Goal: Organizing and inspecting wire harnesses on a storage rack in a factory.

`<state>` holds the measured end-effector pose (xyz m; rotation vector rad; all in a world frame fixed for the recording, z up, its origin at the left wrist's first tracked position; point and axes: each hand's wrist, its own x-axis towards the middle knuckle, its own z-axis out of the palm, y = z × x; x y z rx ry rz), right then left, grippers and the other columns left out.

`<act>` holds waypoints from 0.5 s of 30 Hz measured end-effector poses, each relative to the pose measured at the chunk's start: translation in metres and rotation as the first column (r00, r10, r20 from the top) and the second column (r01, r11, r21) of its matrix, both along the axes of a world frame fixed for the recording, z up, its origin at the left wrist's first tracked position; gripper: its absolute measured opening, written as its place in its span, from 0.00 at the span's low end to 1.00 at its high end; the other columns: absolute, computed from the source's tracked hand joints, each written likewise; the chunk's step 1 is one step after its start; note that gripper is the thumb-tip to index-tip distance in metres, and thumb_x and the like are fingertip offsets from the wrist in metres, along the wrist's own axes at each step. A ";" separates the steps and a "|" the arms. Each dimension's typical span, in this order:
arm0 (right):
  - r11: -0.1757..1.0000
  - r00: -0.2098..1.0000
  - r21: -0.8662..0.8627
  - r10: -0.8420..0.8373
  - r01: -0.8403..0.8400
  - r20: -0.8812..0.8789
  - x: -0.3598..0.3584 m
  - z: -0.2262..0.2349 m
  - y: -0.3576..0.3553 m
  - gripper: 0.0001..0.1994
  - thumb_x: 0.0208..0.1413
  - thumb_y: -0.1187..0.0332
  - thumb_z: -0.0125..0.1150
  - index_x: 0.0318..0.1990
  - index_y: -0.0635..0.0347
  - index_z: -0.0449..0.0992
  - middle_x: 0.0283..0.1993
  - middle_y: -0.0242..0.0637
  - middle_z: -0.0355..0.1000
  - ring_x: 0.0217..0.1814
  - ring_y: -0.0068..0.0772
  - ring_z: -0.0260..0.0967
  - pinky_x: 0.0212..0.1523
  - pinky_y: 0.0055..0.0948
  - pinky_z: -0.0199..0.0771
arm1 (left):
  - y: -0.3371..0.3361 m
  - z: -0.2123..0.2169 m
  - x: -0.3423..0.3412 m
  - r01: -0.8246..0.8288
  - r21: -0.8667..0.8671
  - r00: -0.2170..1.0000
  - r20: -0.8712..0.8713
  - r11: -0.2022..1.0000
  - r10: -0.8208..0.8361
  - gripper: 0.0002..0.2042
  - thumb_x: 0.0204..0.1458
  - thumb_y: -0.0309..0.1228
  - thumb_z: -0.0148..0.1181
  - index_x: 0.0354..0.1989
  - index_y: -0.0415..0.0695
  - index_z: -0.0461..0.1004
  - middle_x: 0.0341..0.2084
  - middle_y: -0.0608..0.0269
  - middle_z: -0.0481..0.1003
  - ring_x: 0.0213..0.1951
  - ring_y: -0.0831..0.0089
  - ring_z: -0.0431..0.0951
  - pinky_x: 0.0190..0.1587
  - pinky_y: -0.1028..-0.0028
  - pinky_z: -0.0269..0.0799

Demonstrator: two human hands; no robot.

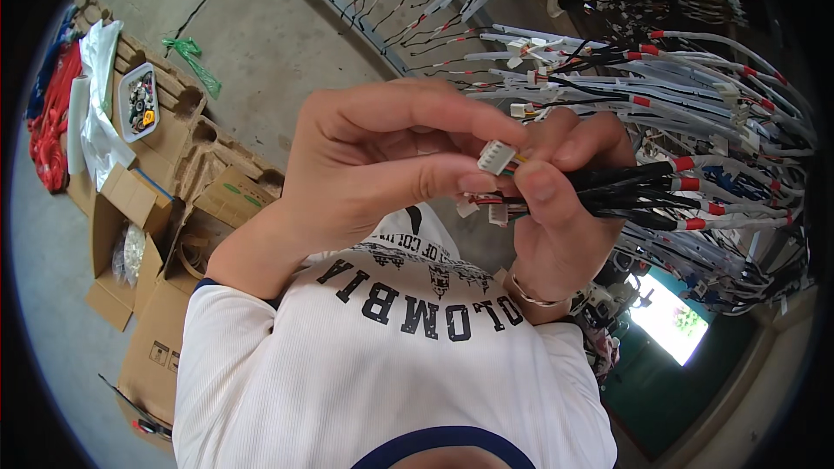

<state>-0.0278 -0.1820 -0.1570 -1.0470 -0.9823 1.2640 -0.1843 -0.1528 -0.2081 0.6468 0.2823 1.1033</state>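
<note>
In front of my chest, my left hand [373, 152] pinches a small white plug connector [495, 157] between thumb and forefinger. Its row of slots shows, and thin coloured wires run out of it toward my other hand. My right hand [560, 195] is closed around a bunch of black-sleeved cables [630, 189] near their connector ends. Red bands mark these cables where black meets white, farther right. Below the fingers, another white connector [498, 214] dangles on short wires. Part of the wires is hidden behind my fingers.
Many hanging white cables [695, 104] crowd the right side, by a metal rail [339, 9]. At left stand cardboard boxes [156, 321] and a white tray [139, 130] of small parts. A green plastic scrap [195, 65] lies on the floor. A bright screen [669, 317] glows lower right.
</note>
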 end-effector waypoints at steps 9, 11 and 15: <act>1.000 1.000 0.000 0.017 -0.017 -0.007 -0.002 0.001 -0.002 0.13 0.44 0.85 0.64 0.33 0.60 0.67 0.29 0.37 0.70 0.27 0.21 0.67 0.28 0.17 0.68 | 0.001 0.002 -0.003 -0.003 0.001 0.999 -0.037 1.000 0.003 0.14 0.44 0.16 0.63 0.41 0.26 0.73 0.35 0.50 0.74 0.36 0.68 0.77 0.37 0.75 0.74; 1.000 1.000 0.000 0.001 -0.001 -0.014 -0.003 -0.001 -0.002 0.12 0.44 0.85 0.64 0.32 0.60 0.67 0.30 0.37 0.70 0.28 0.21 0.67 0.28 0.17 0.68 | 0.001 0.001 -0.003 0.004 0.005 0.999 -0.043 1.000 -0.003 0.14 0.44 0.16 0.63 0.41 0.26 0.73 0.35 0.50 0.74 0.36 0.68 0.77 0.38 0.75 0.74; 1.000 1.000 -0.001 -0.004 0.004 0.013 -0.002 -0.001 -0.002 0.12 0.44 0.85 0.64 0.32 0.60 0.68 0.30 0.36 0.70 0.27 0.21 0.66 0.29 0.17 0.68 | 0.000 -0.001 -0.003 0.025 -0.019 0.999 -0.023 1.000 -0.025 0.14 0.44 0.16 0.63 0.42 0.26 0.73 0.35 0.51 0.74 0.37 0.69 0.77 0.39 0.75 0.74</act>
